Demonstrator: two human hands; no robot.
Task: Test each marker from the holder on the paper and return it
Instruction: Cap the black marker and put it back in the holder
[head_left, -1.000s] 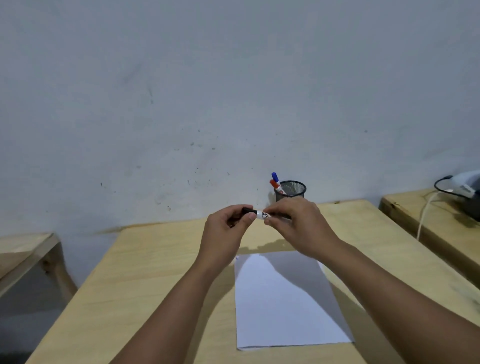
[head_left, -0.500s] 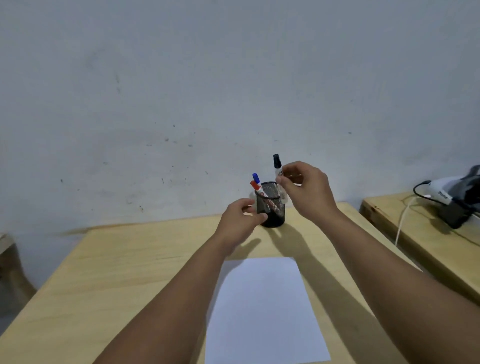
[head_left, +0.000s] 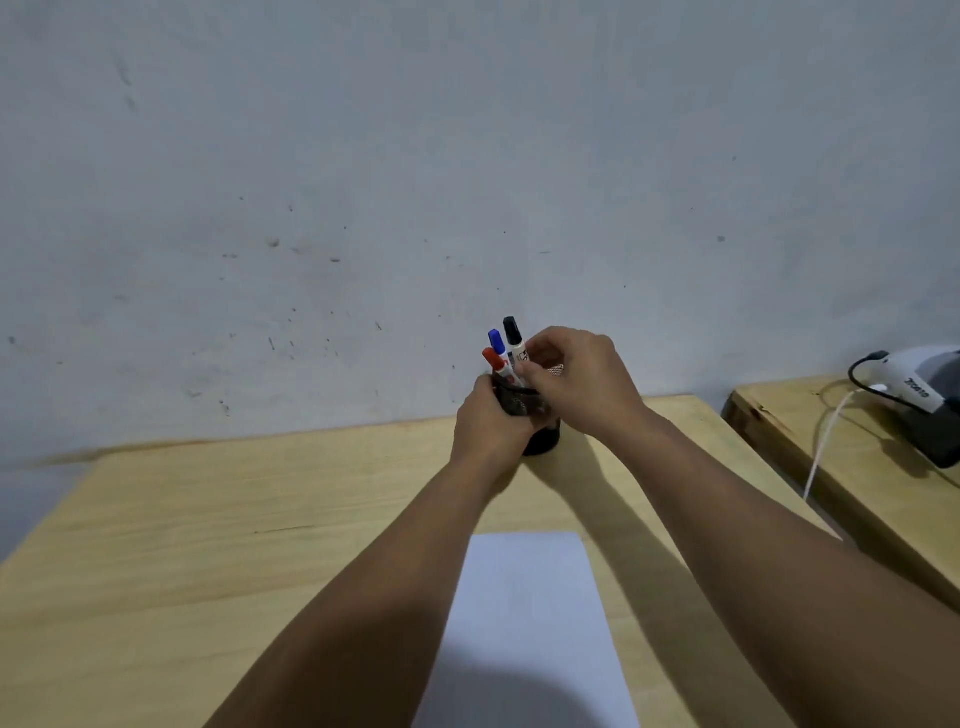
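A black mesh holder (head_left: 540, 439) stands near the far edge of the wooden table (head_left: 260, 530). My left hand (head_left: 491, 421) wraps around its left side. My right hand (head_left: 576, 376) pinches the black-capped marker (head_left: 514, 338), which stands upright with its lower end inside the holder. A blue-capped marker (head_left: 497, 343) and a red-capped marker (head_left: 492, 359) lean in the holder just left of it. A white sheet of paper (head_left: 524, 623) lies flat on the table nearer to me, partly under my forearms.
A grey wall rises right behind the table. To the right, a second wooden table (head_left: 852, 483) carries a white and grey device (head_left: 919, 395) with a white cable (head_left: 826, 447) hanging over its edge.
The black-capped marker went from held level between both hands to upright in the holder. My left hand let go of it and took hold of the holder. My view moved closer.
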